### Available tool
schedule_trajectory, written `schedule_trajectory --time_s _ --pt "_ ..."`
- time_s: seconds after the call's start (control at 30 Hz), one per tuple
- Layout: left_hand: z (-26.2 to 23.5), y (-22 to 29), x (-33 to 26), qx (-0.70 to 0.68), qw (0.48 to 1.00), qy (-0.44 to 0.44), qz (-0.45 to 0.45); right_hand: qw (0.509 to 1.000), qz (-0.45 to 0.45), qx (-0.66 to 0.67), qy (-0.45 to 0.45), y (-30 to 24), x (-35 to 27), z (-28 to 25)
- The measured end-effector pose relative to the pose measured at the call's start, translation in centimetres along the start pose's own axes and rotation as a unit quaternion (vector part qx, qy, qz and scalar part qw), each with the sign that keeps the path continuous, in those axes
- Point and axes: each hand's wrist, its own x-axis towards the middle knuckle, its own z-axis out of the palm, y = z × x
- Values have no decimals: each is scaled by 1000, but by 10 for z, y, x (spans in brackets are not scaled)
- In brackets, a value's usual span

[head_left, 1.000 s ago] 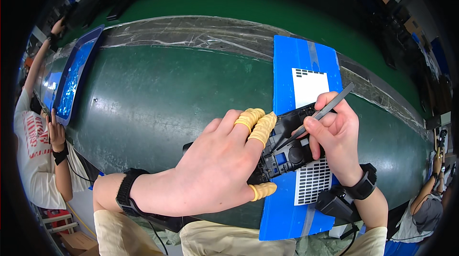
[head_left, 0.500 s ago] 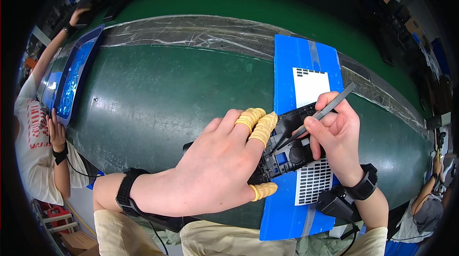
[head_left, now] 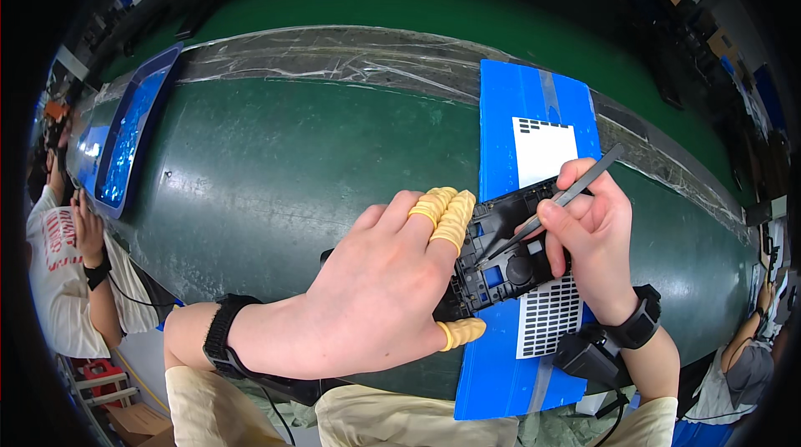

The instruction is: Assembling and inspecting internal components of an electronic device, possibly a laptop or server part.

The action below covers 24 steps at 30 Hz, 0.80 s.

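My left hand (head_left: 384, 280), with yellow finger cots on three digits, grips the left end of a black plastic housing (head_left: 521, 270). In my right hand (head_left: 588, 234) is a pair of dark tweezers (head_left: 576, 188), pinched between thumb and fingers and slanting down to the left. Its tips touch or hover just over the housing near a square opening; which of the two I cannot tell. The housing lies tilted above a white sheet of small black labels (head_left: 551, 326), hiding the sheet's middle. Under both is a blue corrugated board (head_left: 492, 372).
The green worktable (head_left: 317, 146) spreads out to the left, with a clear-taped strip along its far edge. A blue tray (head_left: 138, 126) stands at the far left beside a seated person (head_left: 71, 272). Another person (head_left: 747, 372) is at the right. A black device (head_left: 588, 355) sits by my right wrist.
My hands and the tweezers have barely shifted. The person at the left has lowered the raised arm and leaned forward.
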Motion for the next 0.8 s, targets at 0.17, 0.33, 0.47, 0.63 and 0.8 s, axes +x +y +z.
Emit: schedule_trajectory --time_s 0.17,0.33,0.47,0.63,0.8 --pt "0 0 0 1 1000 -16 -11 1000 4 1 1 -1 0 1" --pt "0 0 0 0 1000 -14 -9 1000 -6 7 -4 1 0 2" --pt "-1 1 1 3 1000 -14 -7 1000 -9 9 -5 1 0 2" --pt "0 0 0 4 1000 -7 -4 1000 4 2 -4 -2 -1 3" --pt "0 1 0 9 1000 -8 -3 1000 -3 3 -4 1 -1 3"
